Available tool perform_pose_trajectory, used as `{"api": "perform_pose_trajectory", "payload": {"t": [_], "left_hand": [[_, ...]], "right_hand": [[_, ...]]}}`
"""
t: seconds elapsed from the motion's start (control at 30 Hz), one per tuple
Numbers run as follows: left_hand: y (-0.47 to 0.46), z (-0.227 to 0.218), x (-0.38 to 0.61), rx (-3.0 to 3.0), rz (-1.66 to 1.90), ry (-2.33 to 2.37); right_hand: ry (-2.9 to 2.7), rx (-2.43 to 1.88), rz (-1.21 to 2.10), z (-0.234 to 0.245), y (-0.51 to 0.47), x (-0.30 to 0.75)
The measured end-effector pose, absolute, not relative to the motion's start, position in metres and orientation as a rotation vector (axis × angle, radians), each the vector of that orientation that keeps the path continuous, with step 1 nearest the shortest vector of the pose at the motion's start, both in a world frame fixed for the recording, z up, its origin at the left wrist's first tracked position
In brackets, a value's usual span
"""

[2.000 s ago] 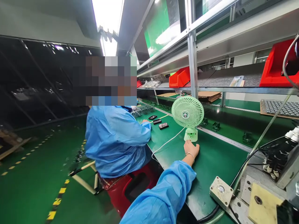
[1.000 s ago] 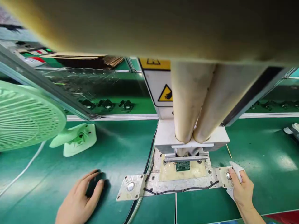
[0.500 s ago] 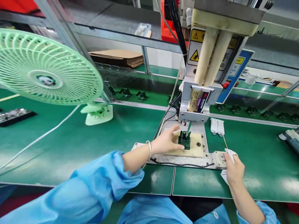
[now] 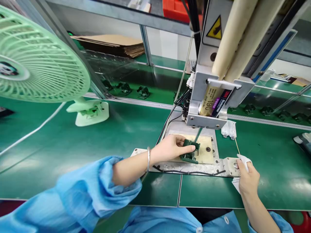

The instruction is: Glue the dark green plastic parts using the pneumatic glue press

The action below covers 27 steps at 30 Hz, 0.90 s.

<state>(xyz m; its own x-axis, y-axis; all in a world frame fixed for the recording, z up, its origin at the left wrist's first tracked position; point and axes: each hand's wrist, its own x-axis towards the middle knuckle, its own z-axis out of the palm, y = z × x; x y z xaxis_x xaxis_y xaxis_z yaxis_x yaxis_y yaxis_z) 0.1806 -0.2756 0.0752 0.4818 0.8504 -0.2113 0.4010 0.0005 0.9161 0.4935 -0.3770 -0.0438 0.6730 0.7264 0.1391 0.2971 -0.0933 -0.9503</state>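
Note:
My left hand [image 4: 167, 149] grips a dark green plastic part [image 4: 190, 157] between thumb and fingers. The part is tilted over the cream fixture block [image 4: 207, 156], beside the green mixing nozzle [image 4: 198, 134] of a glue dispenser. Above that nozzle a twin glue cartridge [image 4: 213, 102] sits in its metal holder. Over on the right, my right hand [image 4: 249, 181] is closed on a white wipe [image 4: 244, 160] and a thin stick [image 4: 237, 145]. Its fingers are next to the button box [image 4: 232, 166]; whether they touch it I cannot tell.
A light green fan [image 4: 46, 61] stands at the left on its clip base [image 4: 93, 113]. White double cartridges [image 4: 228, 128] lie beyond my right hand. Several dark plastic parts [image 4: 143, 92] sit along the green belt [image 4: 160, 92] behind the metal rail. Flat cardboard [image 4: 109, 43] is stacked farther back.
My left hand has closed on the green part, tilting it and shifting it slightly toward me on the fixture. My right hand keeps hold of the wipe and stick. The view has moved closer.

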Motion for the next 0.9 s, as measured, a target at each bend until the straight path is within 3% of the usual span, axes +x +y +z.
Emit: {"api": "perform_pose_trajectory", "payload": {"t": [0.23,0.4,0.53,0.7,0.9], "left_hand": [[-0.326,0.078,0.158,1.394,0.313,0.979],[-0.388,0.082,0.153,1.205,0.688,0.803],[-0.402,0.084,0.157,1.545,0.998,0.648],[-0.396,0.093,0.166,1.715,1.144,0.374],[-0.400,0.090,0.174,1.674,1.189,0.415]], "right_hand": [[-0.816,-1.796,0.276,-0.025,-0.385,0.492],[-1.170,-1.690,-0.183,0.012,-0.432,0.470],[-1.973,-1.271,0.005,0.068,-0.468,0.424],[-2.061,-1.178,0.493,0.092,-0.477,0.391],[-2.226,-1.074,0.376,0.087,-0.472,0.387]]}}
